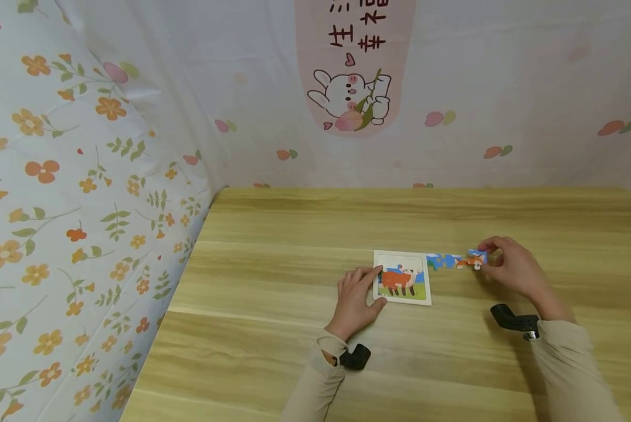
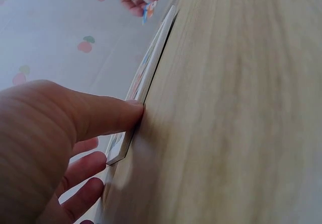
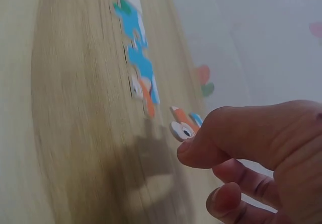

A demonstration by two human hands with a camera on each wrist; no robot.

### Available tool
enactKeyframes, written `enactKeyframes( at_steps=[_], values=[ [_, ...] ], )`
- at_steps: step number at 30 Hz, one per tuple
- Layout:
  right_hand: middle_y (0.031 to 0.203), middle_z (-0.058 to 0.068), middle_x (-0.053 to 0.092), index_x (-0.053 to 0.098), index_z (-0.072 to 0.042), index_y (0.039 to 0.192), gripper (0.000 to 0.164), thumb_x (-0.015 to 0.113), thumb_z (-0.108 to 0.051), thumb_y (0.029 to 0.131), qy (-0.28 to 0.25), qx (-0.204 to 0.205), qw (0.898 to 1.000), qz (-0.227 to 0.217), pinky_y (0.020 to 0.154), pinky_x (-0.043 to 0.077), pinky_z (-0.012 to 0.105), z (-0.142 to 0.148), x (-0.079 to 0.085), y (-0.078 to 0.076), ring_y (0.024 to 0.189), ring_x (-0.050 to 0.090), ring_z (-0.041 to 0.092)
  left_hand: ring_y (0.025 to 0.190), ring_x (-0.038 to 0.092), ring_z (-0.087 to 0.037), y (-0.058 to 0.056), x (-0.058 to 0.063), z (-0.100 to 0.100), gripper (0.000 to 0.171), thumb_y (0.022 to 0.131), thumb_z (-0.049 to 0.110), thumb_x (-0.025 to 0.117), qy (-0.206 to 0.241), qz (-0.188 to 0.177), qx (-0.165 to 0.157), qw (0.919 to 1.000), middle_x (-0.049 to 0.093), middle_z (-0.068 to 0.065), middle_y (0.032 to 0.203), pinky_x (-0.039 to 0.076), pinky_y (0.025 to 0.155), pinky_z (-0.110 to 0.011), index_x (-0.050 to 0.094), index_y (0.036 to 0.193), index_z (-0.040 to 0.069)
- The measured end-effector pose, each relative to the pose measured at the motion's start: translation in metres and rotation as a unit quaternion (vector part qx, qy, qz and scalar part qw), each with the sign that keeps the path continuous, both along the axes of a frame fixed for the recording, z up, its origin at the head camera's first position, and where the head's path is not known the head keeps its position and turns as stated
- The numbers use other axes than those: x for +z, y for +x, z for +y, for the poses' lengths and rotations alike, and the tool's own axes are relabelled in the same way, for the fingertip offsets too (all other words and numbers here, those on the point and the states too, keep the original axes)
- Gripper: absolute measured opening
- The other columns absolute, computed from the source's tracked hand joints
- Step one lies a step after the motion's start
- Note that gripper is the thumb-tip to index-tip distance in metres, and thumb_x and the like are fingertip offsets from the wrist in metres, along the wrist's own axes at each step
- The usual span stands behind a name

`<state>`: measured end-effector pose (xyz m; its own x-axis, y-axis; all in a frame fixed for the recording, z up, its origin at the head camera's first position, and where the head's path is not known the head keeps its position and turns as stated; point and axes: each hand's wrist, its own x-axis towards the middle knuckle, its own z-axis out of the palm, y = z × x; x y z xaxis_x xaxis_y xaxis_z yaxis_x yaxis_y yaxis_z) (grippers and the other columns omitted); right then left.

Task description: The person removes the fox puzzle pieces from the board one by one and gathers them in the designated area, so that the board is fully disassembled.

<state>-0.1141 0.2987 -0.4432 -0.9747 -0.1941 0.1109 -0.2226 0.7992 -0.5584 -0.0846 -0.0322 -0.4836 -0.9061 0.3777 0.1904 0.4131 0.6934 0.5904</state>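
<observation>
A square white-framed jigsaw puzzle board (image 1: 402,302) lies flat on the table, its lower part filled with an orange fox's body and green grass. My left hand (image 1: 355,298) holds the board at its left side, thumb at the near corner and index finger on the left rim. In the left wrist view the thumb presses the board's edge. My right hand (image 1: 515,266) pinches a puzzle piece (image 3: 184,126) with orange, white and blue on it and a black eye, slightly above the table. Left of it lie a blue piece (image 3: 142,65) and a blue-and-green piece (image 3: 127,17).
The wooden table (image 1: 273,340) runs back to a printed cloth (image 1: 241,88) with a rabbit drawing. A floral cloth (image 1: 83,234) hangs on the left. Black wrist cameras sit on the left wrist (image 1: 355,357) and the right wrist (image 1: 513,321).
</observation>
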Motion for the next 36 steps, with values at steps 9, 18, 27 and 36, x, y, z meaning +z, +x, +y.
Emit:
enactKeyframes(
  at_steps=[9,18,27,36],
  values=[
    [0.094,0.020,0.058,0.055,0.007,0.106,0.034,0.069,0.001,0.076,-0.037,0.019,0.997,-0.061,0.053,0.041,0.028,0.013,-0.005,0.000,0.064,0.051,0.011,0.113,0.042,-0.019,0.000,-0.003,-0.001,0.063,0.079,0.022,0.072,0.010,0.000,0.003,0.9999,0.051,-0.001,0.123,0.030,0.090,-0.040,0.048,0.137,0.017],
    [0.100,0.021,0.055,0.052,0.010,0.112,0.035,0.066,0.001,0.081,-0.106,0.031,0.989,-0.098,0.054,0.041,0.026,0.013,-0.013,-0.001,0.068,0.051,0.009,0.112,0.042,-0.019,0.000,-0.003,-0.001,0.063,0.079,0.022,0.071,0.016,0.003,-0.003,0.9999,0.051,-0.001,0.124,0.030,0.089,-0.039,0.048,0.137,0.017],
    [0.092,0.014,0.047,0.052,0.009,0.111,0.034,0.066,0.001,0.081,-0.102,0.024,0.989,-0.108,0.054,0.033,0.025,0.016,-0.020,-0.004,0.065,0.039,0.011,0.112,0.042,-0.018,0.000,-0.004,-0.002,0.061,0.080,0.023,0.071,0.017,0.003,-0.005,0.9998,0.051,0.000,0.123,0.030,0.089,-0.039,0.049,0.136,0.017],
    [0.089,0.012,0.042,0.050,0.010,0.111,0.035,0.066,-0.001,0.081,-0.099,0.029,0.985,-0.135,0.054,0.032,0.027,0.014,-0.019,-0.008,0.067,0.037,0.013,0.112,0.042,-0.018,0.000,-0.004,-0.003,0.060,0.080,0.023,0.071,0.017,0.002,-0.004,0.9998,0.051,0.000,0.124,0.030,0.089,-0.038,0.050,0.136,0.017]
  ],
)
